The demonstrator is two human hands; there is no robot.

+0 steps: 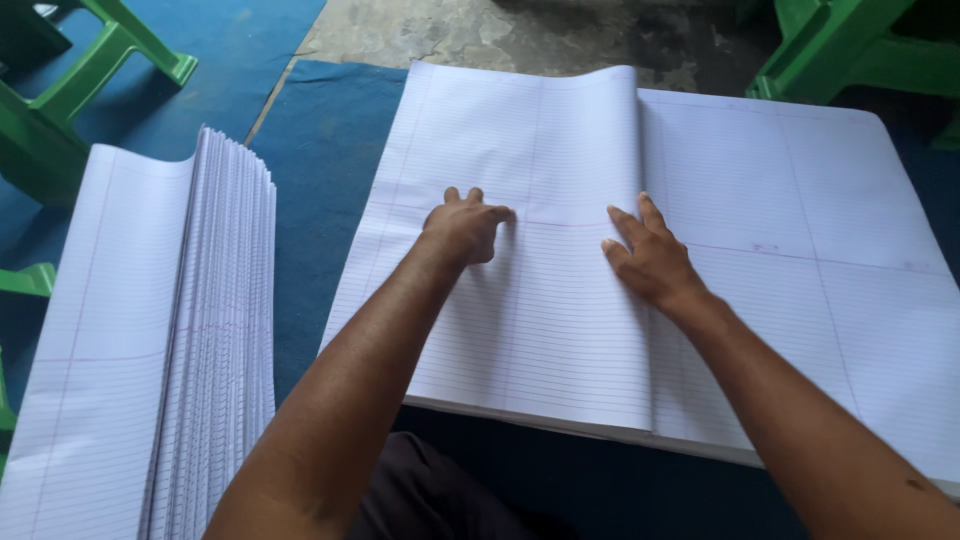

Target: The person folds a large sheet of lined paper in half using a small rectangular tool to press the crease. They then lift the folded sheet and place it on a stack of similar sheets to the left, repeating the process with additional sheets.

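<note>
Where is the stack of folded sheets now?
In the head view, the stack of folded sheets lies on the blue mat at the far left, left of the left hand, apart from the large sheets.

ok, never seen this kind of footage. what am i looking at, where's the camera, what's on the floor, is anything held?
There is no machine here: a person works with two bare hands, and the single camera sits on their head and looks down along their arms.

The left hand is curled, knuckles down, on a folded sheet of lined paper. The right hand lies flat with its fingers spread at the fold's edge. Neither hand grips anything; both only press on the paper.

That folded sheet lies on a wide pile of flat lined sheets, which rests on a blue mat. To the left lies a separate stack of folded sheets. Green plastic chair legs stand at the upper corners, with bare concrete floor between them.
</note>
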